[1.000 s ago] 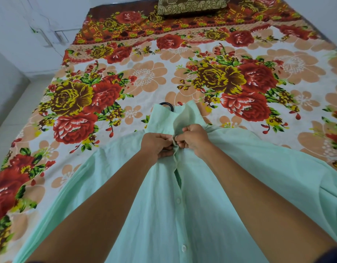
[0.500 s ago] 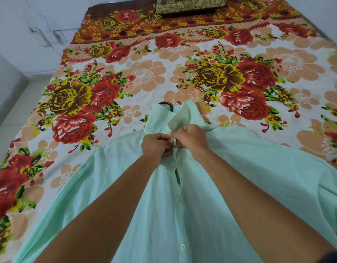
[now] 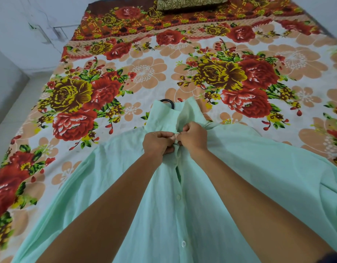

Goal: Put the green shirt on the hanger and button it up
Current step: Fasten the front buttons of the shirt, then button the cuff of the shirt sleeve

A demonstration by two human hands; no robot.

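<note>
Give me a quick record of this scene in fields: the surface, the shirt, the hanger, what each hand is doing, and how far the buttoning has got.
surface: bed with a flowered sheet
shirt: green shirt lying front up, collar away from the person
hanger: only a black hook shows above the collar
left hand: left hand pinches the front edge below the collar
right hand: right hand pinches the facing edge; fingertips meet
buttoning: lower buttons look closed; a gap shows below the hands
far end: patterned pillow
</note>
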